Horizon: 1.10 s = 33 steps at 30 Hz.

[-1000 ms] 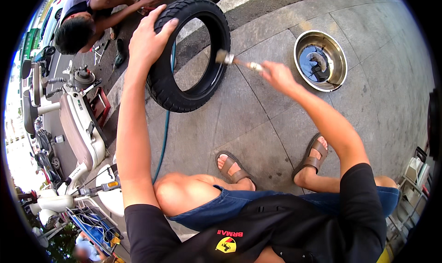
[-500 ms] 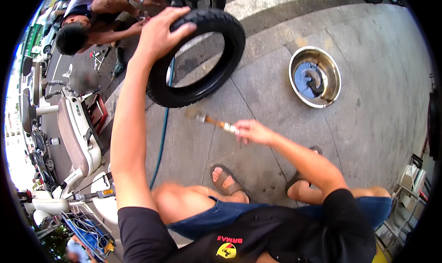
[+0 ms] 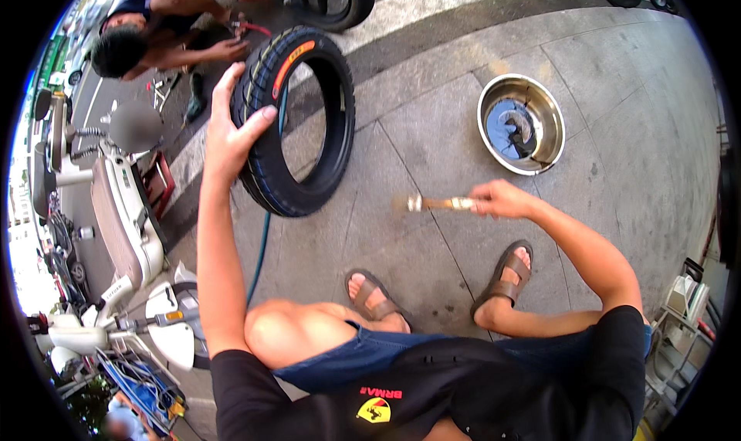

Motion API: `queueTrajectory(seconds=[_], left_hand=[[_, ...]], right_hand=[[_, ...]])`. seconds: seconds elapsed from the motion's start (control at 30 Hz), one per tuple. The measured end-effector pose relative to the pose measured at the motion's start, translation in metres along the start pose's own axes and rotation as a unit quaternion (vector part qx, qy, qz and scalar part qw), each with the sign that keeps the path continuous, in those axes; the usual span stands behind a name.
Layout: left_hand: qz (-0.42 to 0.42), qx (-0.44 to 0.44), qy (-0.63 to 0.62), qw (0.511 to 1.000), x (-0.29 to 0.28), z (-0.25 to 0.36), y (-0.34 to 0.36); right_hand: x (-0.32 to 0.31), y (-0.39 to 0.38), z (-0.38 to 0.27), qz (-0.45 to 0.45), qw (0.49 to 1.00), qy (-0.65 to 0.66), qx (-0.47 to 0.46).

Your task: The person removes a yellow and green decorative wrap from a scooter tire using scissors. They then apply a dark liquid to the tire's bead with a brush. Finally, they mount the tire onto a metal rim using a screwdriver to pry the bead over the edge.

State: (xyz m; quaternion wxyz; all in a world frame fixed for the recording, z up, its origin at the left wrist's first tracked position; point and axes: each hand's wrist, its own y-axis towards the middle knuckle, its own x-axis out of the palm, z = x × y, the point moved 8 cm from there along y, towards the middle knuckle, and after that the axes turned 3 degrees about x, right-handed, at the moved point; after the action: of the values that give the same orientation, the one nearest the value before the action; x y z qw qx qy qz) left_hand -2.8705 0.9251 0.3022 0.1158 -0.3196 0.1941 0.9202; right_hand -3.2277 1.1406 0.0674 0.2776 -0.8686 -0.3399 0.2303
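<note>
Two hands: both busy, one on rubber, one on a small tool.
Sandals (image 3: 505,275): brown strapped pair, nearest of all, flat on the grey paving slabs (image 3: 617,117).
Right hand (image 3: 502,199): fingers pinched shut round the handle of a small brush (image 3: 432,203), held level above the paving, bristle end pointing toward the tyre but apart from it.
Brush: pale handle, metal band, short tuft blurred at the tip; light and stiff, best held by the handle as it is now.
Left hand (image 3: 228,136): palm and spread fingers clasped over the upper outer edge of the tyre (image 3: 297,124), thumb on the tread.
Tyre: stands upright on the paving ahead of the left knee, leaning slightly, no wheel inside it.
Tyre handling: probably moderately heavy, firm yet springy rubber; grooved tread should grip well, the smooth sidewall less so; the top of the tread or the inner bead looks the surest hold, and it may roll if let go.
Hose (image 3: 258,256): thin blue-green line running along the ground beneath the tyre.
Bowl (image 3: 552,105): round shiny metal basin, well apart to the right, dark liquid inside.
Scooter (image 3: 116,232): white, glossy plastic panels, parked at left.
Other person (image 3: 166,24): crouched farthest off, hands at another wheel.
</note>
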Motion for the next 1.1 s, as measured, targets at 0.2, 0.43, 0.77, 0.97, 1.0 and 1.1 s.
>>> queueTrajectory(seconds=[0.2,0.43,0.77,0.97,1.0,1.1], left_hand=[[-0.060,-0.023,-0.017,0.998,0.008,0.005,-0.010],[-0.033,-0.017,-0.004,0.999,0.002,0.007,0.002],[-0.007,0.127,0.137,0.982,-0.006,0.003,0.012],[0.037,0.088,0.214,0.972,0.002,0.015,0.070],[0.033,0.068,0.161,0.984,0.000,0.004,0.069],[0.075,0.093,0.127,0.985,0.004,0.004,-0.002]], right_hand=[[0.054,0.069,-0.074,0.072,0.970,0.225,-0.058],[-0.003,0.127,-0.053,0.371,0.924,-0.053,-0.077],[0.062,0.131,-0.068,0.103,0.990,0.050,-0.085],[0.017,0.137,-0.053,0.339,0.939,0.009,-0.064],[-0.006,0.135,-0.054,0.378,0.925,-0.013,-0.037],[-0.064,0.123,-0.056,0.435,0.898,-0.060,-0.023]])
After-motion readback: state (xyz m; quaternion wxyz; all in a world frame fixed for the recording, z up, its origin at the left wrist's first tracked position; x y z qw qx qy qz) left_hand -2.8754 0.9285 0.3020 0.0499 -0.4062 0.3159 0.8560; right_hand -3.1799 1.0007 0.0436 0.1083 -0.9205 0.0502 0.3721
